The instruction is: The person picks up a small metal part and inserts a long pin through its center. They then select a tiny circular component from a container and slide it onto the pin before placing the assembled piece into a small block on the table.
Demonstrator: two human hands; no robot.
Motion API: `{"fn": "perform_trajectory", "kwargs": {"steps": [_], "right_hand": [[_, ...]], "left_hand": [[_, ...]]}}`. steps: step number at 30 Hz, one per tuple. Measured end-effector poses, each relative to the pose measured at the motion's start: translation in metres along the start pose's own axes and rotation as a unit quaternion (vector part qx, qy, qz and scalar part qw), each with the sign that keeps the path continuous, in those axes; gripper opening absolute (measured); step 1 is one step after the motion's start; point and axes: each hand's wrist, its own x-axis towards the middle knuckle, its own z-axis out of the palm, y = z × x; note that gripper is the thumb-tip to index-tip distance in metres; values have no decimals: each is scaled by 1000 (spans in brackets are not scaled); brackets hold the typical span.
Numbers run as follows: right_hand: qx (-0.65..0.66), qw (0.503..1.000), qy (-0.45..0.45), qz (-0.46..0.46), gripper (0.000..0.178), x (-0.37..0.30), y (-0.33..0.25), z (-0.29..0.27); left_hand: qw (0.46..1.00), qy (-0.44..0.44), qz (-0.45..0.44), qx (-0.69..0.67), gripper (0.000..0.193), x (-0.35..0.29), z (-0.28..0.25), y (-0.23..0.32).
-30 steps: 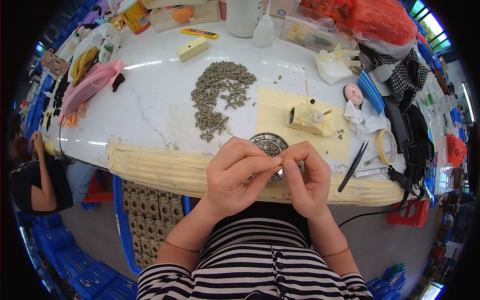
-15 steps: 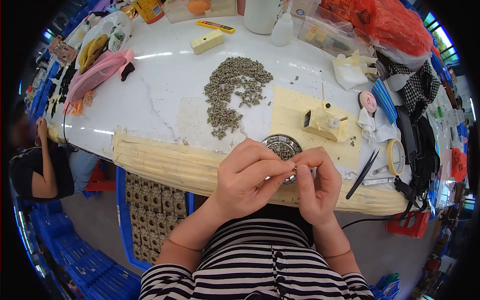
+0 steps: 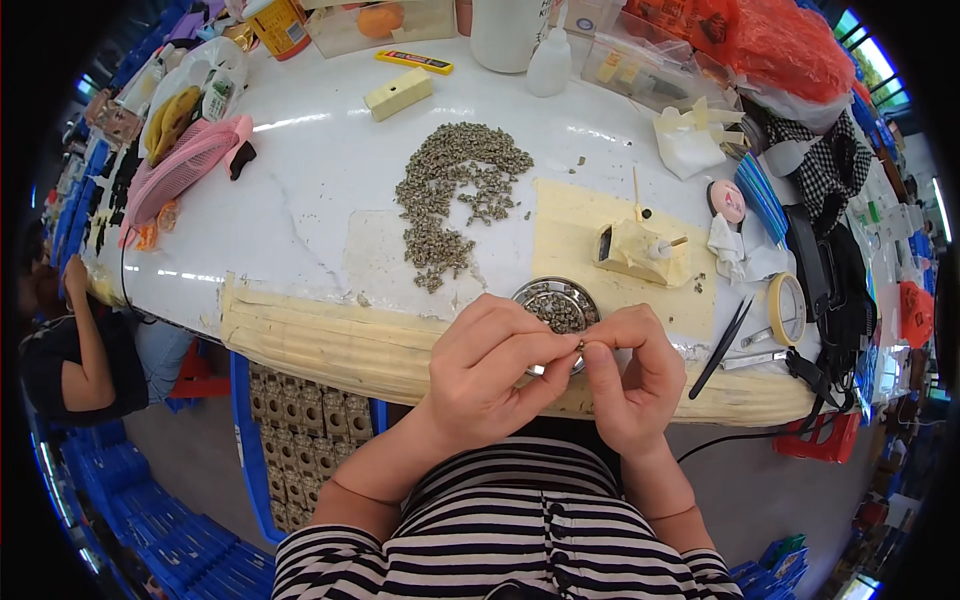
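My left hand (image 3: pixel 500 365) and my right hand (image 3: pixel 632 372) meet at the table's front edge, thumbs and fingertips pinched together on one tiny metal part (image 3: pixel 581 344). Fingertips cover most of that part, so its shape is hard to make out. Right behind my hands stands a round steel dish (image 3: pixel 522 292) holding several small metal parts (image 3: pixel 562 307). Farther back, a curved heap of the same kind of small grey metal parts (image 3: pixel 430 170) lies spread over the white tabletop.
Right of the dish, a tape-wrapped block (image 3: pixel 640 252) sits on a yellow sheet (image 3: pixel 560 215). Black tweezers (image 3: pixel 722 345) and a tape roll (image 3: pixel 787 310) lie at the right. A pink mesh fan (image 3: pixel 185 170) is at the left. Below the edge, a blue crate (image 3: pixel 245 430) holds metal blocks.
The tabletop and everything on it appear slightly shifted left in view. Both hands stay pinched together, with small movements of the fingertips around the tiny part.
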Motion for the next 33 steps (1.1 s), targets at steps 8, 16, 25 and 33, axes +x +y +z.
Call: {"fn": "perform_trajectory", "kwargs": {"steps": [8,16,25,33], "right_hand": [[-19,1000,22,-12,9,-2,-2,6],[3,999,-17,43,4,-1,-3,3],[24,999,-21,8,7,-2,1,-2],[-82,990,23,-113,19,1,-5,-1]], "left_hand": [[1000,8,15,12,26,-3,0,0],[999,-18,12,-35,30,0,-4,0],[1000,-20,11,-15,32,1,-4,2],[1000,-13,-14,4,29,1,-1,1]]}}
